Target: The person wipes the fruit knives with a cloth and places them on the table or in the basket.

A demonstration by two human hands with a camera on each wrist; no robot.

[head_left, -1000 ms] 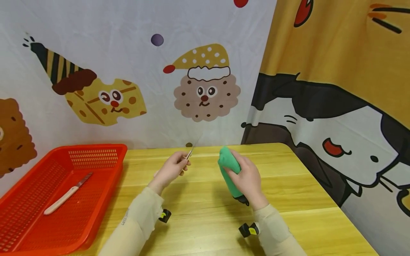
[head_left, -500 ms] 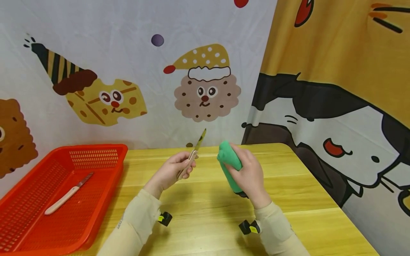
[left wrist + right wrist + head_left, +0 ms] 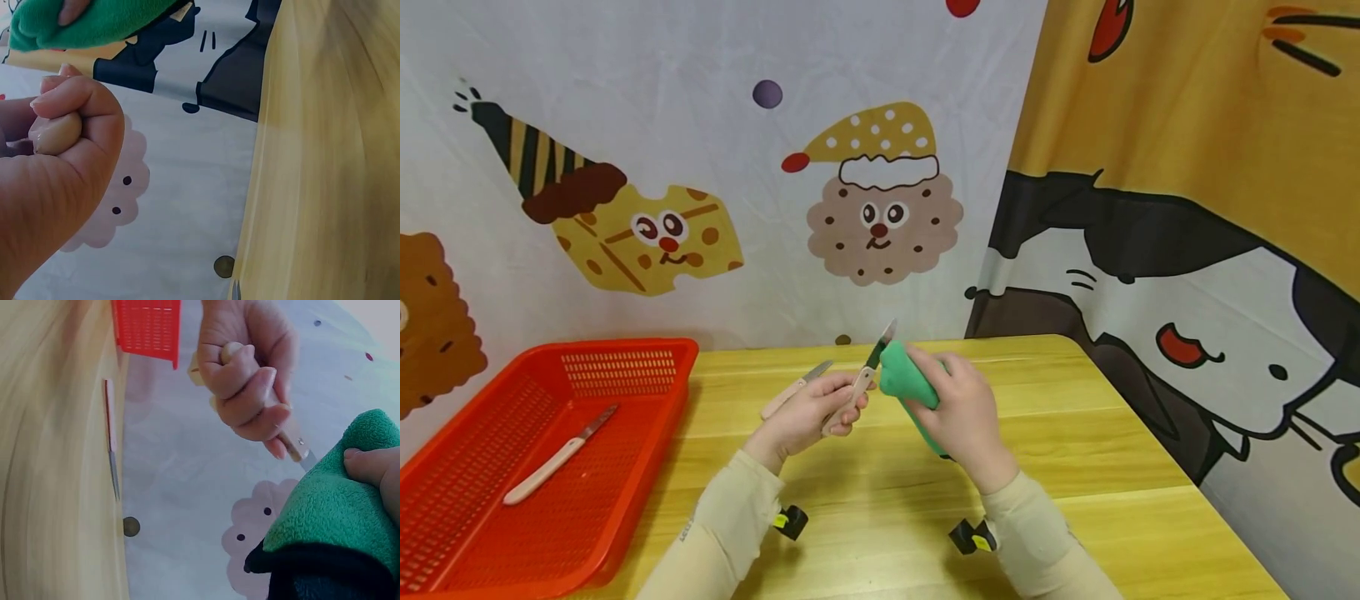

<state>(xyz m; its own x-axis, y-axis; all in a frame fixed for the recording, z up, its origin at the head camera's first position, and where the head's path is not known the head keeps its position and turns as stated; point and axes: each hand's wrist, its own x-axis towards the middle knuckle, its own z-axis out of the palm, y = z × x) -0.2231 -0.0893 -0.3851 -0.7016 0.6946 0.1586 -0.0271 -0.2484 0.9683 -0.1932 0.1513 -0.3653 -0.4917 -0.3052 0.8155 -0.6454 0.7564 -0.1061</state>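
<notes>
My left hand grips a folding knife by its pale handle, with the blade out and tilted up to the right. A green cloth, bunched up, is held in my right hand close beside that blade; in the right wrist view the cloth covers the blade's far part and shows a dark edge. Whether cloth and blade touch, I cannot tell. Behind my left hand a second pale-handled knife lies on the table, partly hidden by the hand.
To the left stands a red plastic basket with another pale-handled knife inside. Both hands are above a wooden table. A printed curtain hangs along its back edge and a yellow one on the right.
My left hand has turned the knife and brought it slightly right. My right hand has moved left with the cloth, up beside the blade. More of the knife on the table shows.
</notes>
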